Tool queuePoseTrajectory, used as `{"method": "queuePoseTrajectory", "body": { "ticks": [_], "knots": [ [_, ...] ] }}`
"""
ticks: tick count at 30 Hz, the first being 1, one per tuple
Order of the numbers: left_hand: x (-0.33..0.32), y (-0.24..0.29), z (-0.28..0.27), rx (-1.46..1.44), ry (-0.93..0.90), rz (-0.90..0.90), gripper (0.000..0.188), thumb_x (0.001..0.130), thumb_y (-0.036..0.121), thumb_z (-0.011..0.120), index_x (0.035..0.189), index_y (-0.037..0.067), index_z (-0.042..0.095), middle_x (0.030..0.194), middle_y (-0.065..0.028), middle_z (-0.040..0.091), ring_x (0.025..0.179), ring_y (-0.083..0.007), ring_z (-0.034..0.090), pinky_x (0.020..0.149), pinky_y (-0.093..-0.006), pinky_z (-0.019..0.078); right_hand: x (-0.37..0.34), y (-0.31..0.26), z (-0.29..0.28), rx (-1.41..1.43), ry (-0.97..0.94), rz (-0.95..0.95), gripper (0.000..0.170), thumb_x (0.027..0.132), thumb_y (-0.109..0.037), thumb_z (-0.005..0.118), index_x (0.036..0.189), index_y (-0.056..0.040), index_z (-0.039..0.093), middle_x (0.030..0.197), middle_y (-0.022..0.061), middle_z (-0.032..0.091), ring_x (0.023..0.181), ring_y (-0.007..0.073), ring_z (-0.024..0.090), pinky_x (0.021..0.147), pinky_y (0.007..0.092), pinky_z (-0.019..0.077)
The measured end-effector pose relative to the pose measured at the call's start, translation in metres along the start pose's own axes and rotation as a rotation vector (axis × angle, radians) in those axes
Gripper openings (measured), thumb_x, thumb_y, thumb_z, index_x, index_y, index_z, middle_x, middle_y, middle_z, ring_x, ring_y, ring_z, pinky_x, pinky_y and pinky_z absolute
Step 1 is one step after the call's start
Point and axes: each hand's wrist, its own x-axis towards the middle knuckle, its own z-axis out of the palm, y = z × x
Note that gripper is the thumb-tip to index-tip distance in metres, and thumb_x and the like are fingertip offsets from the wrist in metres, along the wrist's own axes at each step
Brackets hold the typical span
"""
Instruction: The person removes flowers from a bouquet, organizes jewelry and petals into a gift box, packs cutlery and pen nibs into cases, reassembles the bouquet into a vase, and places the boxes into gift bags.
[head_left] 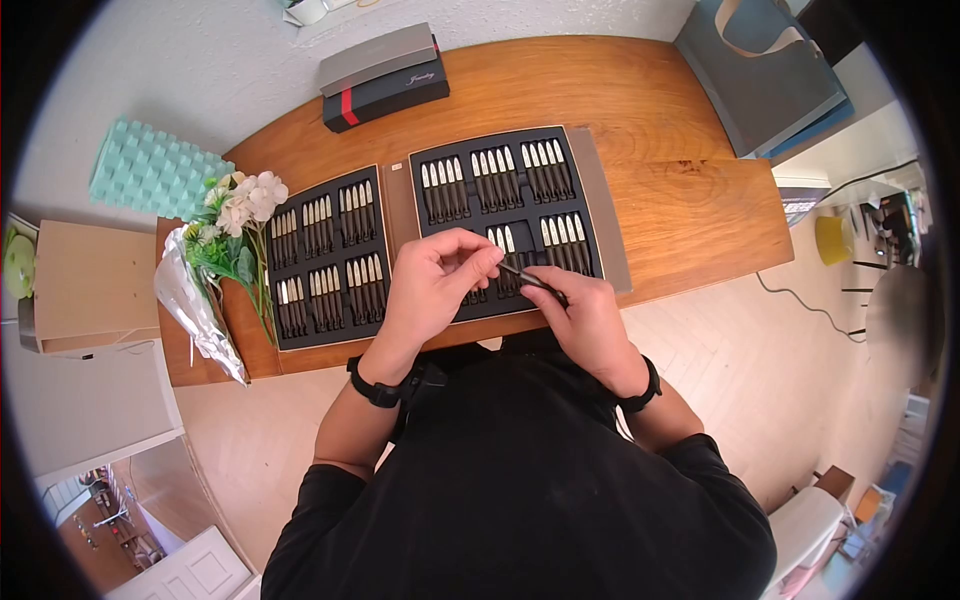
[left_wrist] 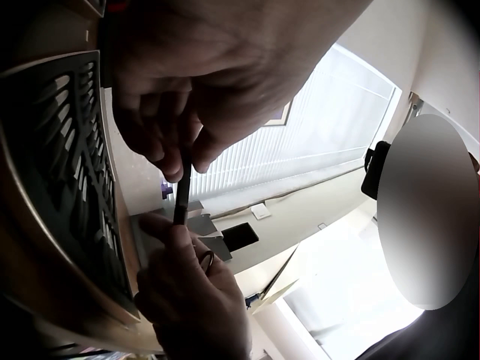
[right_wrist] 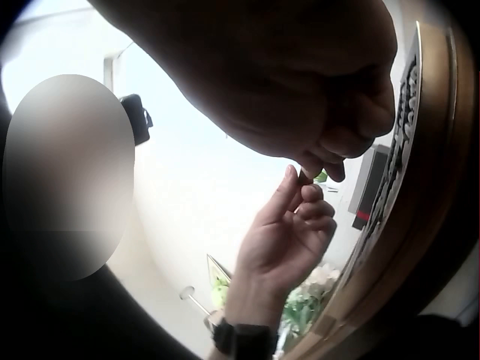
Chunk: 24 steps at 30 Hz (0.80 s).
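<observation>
A slim dark pen-like piece (head_left: 515,272) is held between both hands over the right-hand black tray (head_left: 480,222). My left hand (head_left: 437,283) pinches its upper left end between thumb and fingers; my right hand (head_left: 585,318) grips the other end. In the left wrist view the dark piece (left_wrist: 182,196) runs between the left hand (left_wrist: 202,82) and the right hand (left_wrist: 191,292). Rows of dark pieces with pale tips fill several compartments of both trays. In the tray's lower middle compartment two or three pieces (head_left: 503,240) show, partly hidden by the hands.
A second tray (head_left: 328,255) lies to the left. White flowers (head_left: 252,200) and silver wrapping (head_left: 200,305) are at the table's left edge. Behind stand a black box with a red band (head_left: 385,95) and, at back right, a dark paper bag (head_left: 760,85). A teal bumpy block (head_left: 155,168) is at back left.
</observation>
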Motion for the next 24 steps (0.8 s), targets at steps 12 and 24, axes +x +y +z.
{"method": "queuePoseTrajectory", "body": {
  "ticks": [12,24],
  "knots": [
    [0.030,0.028,-0.005,0.594,-0.014,0.291,0.010,0.105,0.005,0.079,0.113,-0.001,0.081,0.097,-0.0095,0.080,0.086,-0.0195,0.077,0.078,-0.0352,0.0595,0.001,0.001,-0.011,-0.193,0.172,-0.033,0.022,0.108,-0.007,0.079,0.129,0.0000,0.079,0.104,0.0252,0.082,0.090,0.0432,0.081,0.077,0.0456,0.0636],
    [0.054,0.008,0.016,0.789,-0.158,0.486,0.011,0.101,0.006,0.080,0.108,-0.002,0.078,0.102,-0.0174,0.079,0.096,-0.0397,0.078,0.084,-0.0464,0.0626,-0.005,0.011,-0.007,-0.284,0.047,-0.183,0.032,0.101,0.001,0.077,0.130,-0.0081,0.084,0.089,0.0150,0.076,0.079,0.0368,0.076,0.070,0.0470,0.0604]
  ]
}}
